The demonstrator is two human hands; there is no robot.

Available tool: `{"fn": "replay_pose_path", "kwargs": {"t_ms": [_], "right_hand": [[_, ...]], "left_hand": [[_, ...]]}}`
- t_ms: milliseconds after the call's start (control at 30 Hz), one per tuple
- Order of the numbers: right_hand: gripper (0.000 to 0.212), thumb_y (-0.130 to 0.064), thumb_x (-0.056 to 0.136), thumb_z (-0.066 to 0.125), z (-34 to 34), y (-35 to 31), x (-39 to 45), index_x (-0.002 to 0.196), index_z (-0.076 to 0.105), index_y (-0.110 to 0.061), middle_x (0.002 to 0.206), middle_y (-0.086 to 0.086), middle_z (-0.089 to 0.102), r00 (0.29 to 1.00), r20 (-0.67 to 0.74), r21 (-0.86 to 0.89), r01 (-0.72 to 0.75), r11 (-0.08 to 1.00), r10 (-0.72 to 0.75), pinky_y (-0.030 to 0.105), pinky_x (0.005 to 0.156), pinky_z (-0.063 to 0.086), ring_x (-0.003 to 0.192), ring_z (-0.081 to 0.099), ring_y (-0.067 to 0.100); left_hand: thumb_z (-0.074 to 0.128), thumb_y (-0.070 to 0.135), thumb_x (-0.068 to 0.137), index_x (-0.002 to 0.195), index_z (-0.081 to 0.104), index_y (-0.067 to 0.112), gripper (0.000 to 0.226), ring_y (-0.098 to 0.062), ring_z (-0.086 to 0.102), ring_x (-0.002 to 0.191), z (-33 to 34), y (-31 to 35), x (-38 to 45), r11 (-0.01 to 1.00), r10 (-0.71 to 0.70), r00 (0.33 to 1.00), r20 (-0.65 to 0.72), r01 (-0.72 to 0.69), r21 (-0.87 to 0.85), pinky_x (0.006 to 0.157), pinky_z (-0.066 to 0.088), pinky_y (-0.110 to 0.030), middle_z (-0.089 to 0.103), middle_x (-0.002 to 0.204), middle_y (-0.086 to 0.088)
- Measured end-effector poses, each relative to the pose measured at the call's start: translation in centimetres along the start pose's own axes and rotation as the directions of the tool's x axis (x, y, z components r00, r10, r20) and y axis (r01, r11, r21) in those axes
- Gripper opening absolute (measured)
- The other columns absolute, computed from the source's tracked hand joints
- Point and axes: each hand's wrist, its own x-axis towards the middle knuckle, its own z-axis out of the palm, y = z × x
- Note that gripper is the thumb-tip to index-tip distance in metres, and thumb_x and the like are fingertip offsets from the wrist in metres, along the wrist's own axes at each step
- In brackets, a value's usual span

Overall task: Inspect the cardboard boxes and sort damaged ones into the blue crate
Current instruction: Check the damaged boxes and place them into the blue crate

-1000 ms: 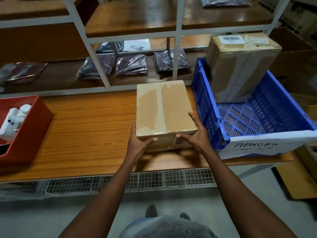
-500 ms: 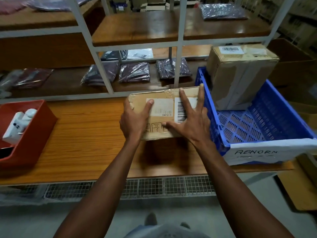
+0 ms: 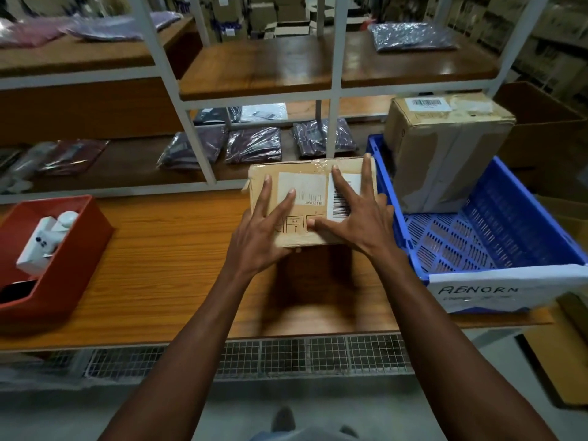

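Observation:
A small cardboard box stands tipped up on the wooden table, its labelled face with barcodes turned toward me. Its top left corner looks torn and the tape along the top edge is wrinkled. My left hand lies on the left part of that face with fingers straight. My right hand is spread flat over the barcode label on the right part. The blue crate sits just right of the box, touching or nearly touching it. A larger taped cardboard box stands in the crate's far end.
A white paper sign reading "ABNORN" hangs on the crate's near wall. A red bin with white items sits at the table's left. White shelf uprights rise behind the table, with bagged garments on the lower shelf.
The box went from lying flat with its taped side up to tipped up with the labelled face toward me. Both hands shifted from its near corners onto that face.

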Motion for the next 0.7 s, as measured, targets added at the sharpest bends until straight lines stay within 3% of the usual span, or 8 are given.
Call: {"fn": "replay_pose_path", "kwargs": {"t_ms": [100, 200, 300, 400, 500, 567, 633, 700], "right_hand": [[0.117, -0.090, 0.064, 0.070, -1.0, 0.8, -0.1, 0.159, 0.006, -0.063, 0.169, -0.012, -0.033, 0.989, 0.106, -0.065, 0.112, 0.992, -0.104, 0.060, 0.112, 0.030, 0.143, 0.030, 0.048], [0.121, -0.100, 0.052, 0.062, -2.1, 1.3, 0.0, 0.156, 0.010, -0.067, 0.171, -0.019, -0.023, 0.973, 0.168, -0.112, 0.175, 0.978, -0.155, 0.066, 0.119, 0.020, 0.152, 0.022, 0.048], [0.098, -0.080, 0.071, 0.074, -2.2, 1.4, 0.3, 0.156, 0.030, -0.059, 0.174, -0.014, 0.012, 0.987, 0.106, -0.155, 0.140, 0.978, -0.125, 0.056, 0.116, 0.030, 0.146, 0.038, 0.042], [0.084, -0.082, 0.075, 0.070, -1.3, 1.9, -0.1, 0.150, 0.044, -0.058, 0.169, -0.016, 0.032, 0.990, -0.021, -0.113, 0.136, 0.984, -0.139, 0.050, 0.109, 0.038, 0.137, 0.050, 0.037], [0.078, -0.084, 0.073, 0.068, -0.5, 2.3, -0.4, 0.145, 0.050, -0.059, 0.165, -0.018, 0.038, 0.987, -0.088, -0.079, 0.128, 0.989, -0.135, 0.046, 0.103, 0.041, 0.135, 0.054, 0.034], [0.079, -0.087, 0.071, 0.063, -0.2, 2.1, -0.6, 0.143, 0.053, -0.057, 0.162, -0.018, 0.042, 0.983, -0.134, -0.046, 0.122, 0.991, -0.128, 0.048, 0.103, 0.045, 0.135, 0.055, 0.033], [0.076, -0.081, 0.071, 0.072, 0.4, 2.2, -1.0, 0.139, 0.061, -0.051, 0.163, -0.012, 0.044, 0.966, -0.216, 0.024, 0.153, 0.988, -0.144, 0.051, 0.102, 0.048, 0.136, 0.054, 0.033], [0.072, -0.065, 0.069, 0.088, 1.2, 2.3, -1.7, 0.133, 0.068, -0.038, 0.166, -0.002, 0.038, 0.930, -0.349, 0.145, 0.180, 0.973, -0.120, 0.048, 0.101, 0.050, 0.140, 0.050, 0.031]], "left_hand": [[0.078, 0.061, 0.075, 0.164, 0.017, 0.051, 0.108, -0.042, 0.042, 0.145, -0.8, -1.0, 0.3, 0.995, 0.047, 0.999, -0.019, -0.049, -0.089, 0.098, 0.055, -0.061, -0.012, 0.175, 0.015], [0.090, 0.039, 0.076, 0.161, 0.032, 0.050, 0.103, -0.021, 0.033, 0.153, -1.8, -1.3, 0.5, 0.973, 0.019, 1.000, -0.025, -0.024, -0.228, 0.107, 0.052, -0.059, 0.006, 0.175, 0.018], [0.091, 0.038, 0.079, 0.152, 0.052, 0.042, 0.083, -0.008, 0.036, 0.149, -2.2, -0.9, 1.2, 0.940, -0.053, 0.998, -0.040, 0.036, -0.340, 0.116, 0.046, -0.053, 0.032, 0.168, 0.016], [0.090, 0.038, 0.079, 0.147, 0.060, 0.037, 0.074, -0.008, 0.041, 0.147, -2.0, -0.6, 1.6, 0.928, -0.082, 0.994, -0.070, 0.050, -0.370, 0.119, 0.044, -0.047, 0.044, 0.163, 0.013], [0.089, 0.039, 0.079, 0.145, 0.063, 0.035, 0.072, -0.006, 0.042, 0.144, -1.3, -0.6, 1.4, 0.925, -0.101, 0.986, -0.134, 0.043, -0.378, 0.117, 0.046, -0.047, 0.047, 0.161, 0.010], [0.087, 0.051, 0.075, 0.145, 0.063, 0.033, 0.077, -0.008, 0.039, 0.146, -0.7, -0.3, 0.8, 0.922, -0.122, 0.976, -0.182, 0.044, -0.384, 0.117, 0.045, -0.048, 0.042, 0.164, 0.005], [0.087, 0.059, 0.067, 0.147, 0.060, 0.033, 0.089, -0.011, 0.029, 0.152, -0.1, 0.3, 0.4, 0.927, -0.139, 0.970, -0.200, 0.056, -0.370, 0.116, 0.042, -0.045, 0.028, 0.170, 0.001], [0.095, 0.044, 0.066, 0.147, 0.060, 0.030, 0.090, -0.010, 0.024, 0.152, 0.2, 0.8, 0.3, 0.937, -0.160, 0.961, -0.225, 0.076, -0.342, 0.114, 0.045, -0.048, 0.023, 0.172, -0.003]]}}
